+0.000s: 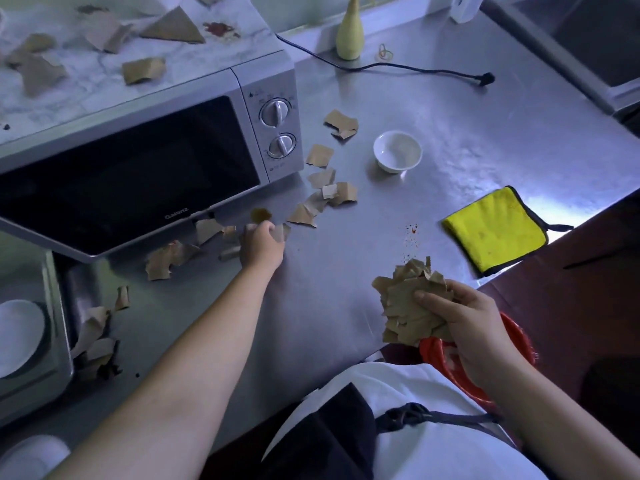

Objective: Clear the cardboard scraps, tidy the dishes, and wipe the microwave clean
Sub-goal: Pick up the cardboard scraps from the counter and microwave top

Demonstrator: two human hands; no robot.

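Brown cardboard scraps (322, 192) lie scattered on the steel counter beside the silver microwave (138, 174), and more scraps (143, 69) sit on its marbled top near a red stain (220, 28). My left hand (260, 245) reaches to the microwave's front corner, fingers curled round a scrap (282, 232). My right hand (464, 327) grips a thick bunch of scraps (408, 306) above the counter's near edge. A small white bowl (397, 151) stands to the right of the microwave. A yellow cloth (495, 230) lies at the counter's right edge.
A red bin (440, 353) sits below the counter edge under my right hand. A black cord (398, 65) and a yellow vase (349, 36) are at the back. A white plate (19, 336) rests on a second appliance at the left. Red specks (412, 232) dot the counter.
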